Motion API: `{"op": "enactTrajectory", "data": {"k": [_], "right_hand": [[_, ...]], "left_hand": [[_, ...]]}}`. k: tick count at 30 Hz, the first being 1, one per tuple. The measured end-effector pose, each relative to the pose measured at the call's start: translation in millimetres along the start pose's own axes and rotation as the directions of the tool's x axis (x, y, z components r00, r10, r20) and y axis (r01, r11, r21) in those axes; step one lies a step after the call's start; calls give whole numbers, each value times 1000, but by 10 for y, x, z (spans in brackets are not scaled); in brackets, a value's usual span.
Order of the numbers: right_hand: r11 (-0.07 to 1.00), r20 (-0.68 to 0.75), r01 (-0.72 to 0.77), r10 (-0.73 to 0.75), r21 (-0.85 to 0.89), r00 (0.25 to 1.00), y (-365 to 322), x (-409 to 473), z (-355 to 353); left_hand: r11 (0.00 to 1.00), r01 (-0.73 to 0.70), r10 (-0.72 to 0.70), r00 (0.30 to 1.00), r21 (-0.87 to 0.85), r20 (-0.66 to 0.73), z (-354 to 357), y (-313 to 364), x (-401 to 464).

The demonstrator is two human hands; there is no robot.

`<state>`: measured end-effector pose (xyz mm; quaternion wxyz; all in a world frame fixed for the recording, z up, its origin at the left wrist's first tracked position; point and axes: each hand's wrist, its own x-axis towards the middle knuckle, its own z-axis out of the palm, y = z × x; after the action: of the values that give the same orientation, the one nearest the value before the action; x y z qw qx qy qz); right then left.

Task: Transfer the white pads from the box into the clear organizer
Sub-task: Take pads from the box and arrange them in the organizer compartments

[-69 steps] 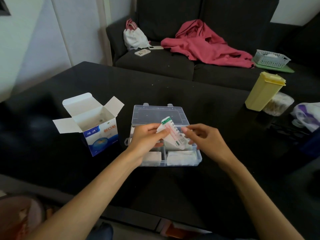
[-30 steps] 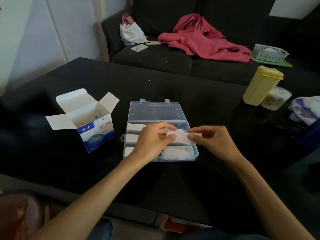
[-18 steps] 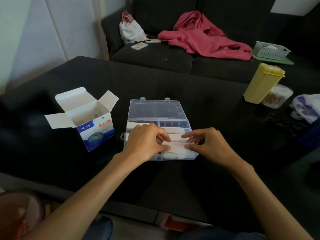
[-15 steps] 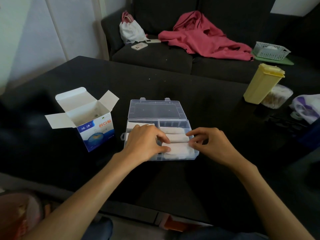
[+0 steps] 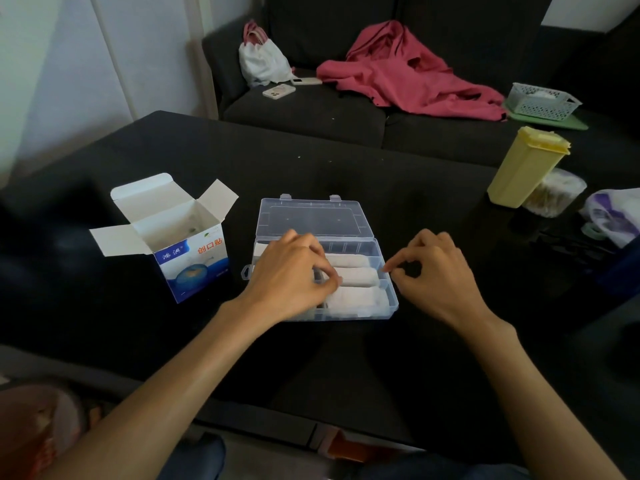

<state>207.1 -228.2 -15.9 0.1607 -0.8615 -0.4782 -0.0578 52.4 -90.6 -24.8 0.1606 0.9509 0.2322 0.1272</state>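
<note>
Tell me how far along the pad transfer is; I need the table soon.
Done: white pads fill several right-side slots of the clear organizer. In hand: nothing held; the left hand rests over the tray, the right hand beside it. Left: the open box shows little inside, so few pads, if any, remain; the lid is still open.

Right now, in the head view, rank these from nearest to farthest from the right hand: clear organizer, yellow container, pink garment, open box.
From the right hand:
1. Clear organizer, just to its left.
2. Yellow container, far right on the table.
3. Open box, left of the organizer.
4. Pink garment, back on the sofa.
</note>
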Motion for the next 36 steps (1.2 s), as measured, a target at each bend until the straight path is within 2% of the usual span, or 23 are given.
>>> {"op": "enactTrajectory", "data": {"k": [4, 11, 14, 19, 22, 26, 29, 32, 34, 36], "right_hand": [[996, 105, -32, 42, -88, 994, -34, -23, 72], [943, 126, -89, 136, -321, 983, -284, -24, 148], [949, 149, -92, 142, -302, 979, -315, -21, 147], [950, 145, -96, 144, -297, 979, -273, -27, 151], [951, 128, -109, 151, -289, 980, -268, -22, 164], [940, 144, -128, 181, -317, 973, -282, -13, 165], [918, 221, -122, 217, -378, 951, -325, -9, 165], [923, 292, -133, 247, -361, 924, -346, 30, 185], [936, 312, -195, 287, -293, 906, -310, 61, 209], [937, 285, -258, 320, -236, 904, -251, 72, 201]], "left_hand": [[1000, 4, -5, 999, 19, 36, -33, -26, -41], [999, 37, -39, 998, 38, 40, 100, 112, -10], [997, 72, -72, 997, -1, 30, 92, 132, -3], [989, 53, -49, 998, 137, -36, 40, 113, -12], [986, 50, -48, 999, 158, -17, 75, 157, -25], [992, 87, -88, 996, 96, 12, 102, 202, -35], [985, 170, -171, 985, 38, 36, 117, 202, 25], [968, 197, -201, 980, 155, 6, 133, 207, 50], [950, 152, -149, 988, 274, -30, 139, 240, 30], [945, 119, -113, 993, 305, -39, 155, 249, 21]]}}
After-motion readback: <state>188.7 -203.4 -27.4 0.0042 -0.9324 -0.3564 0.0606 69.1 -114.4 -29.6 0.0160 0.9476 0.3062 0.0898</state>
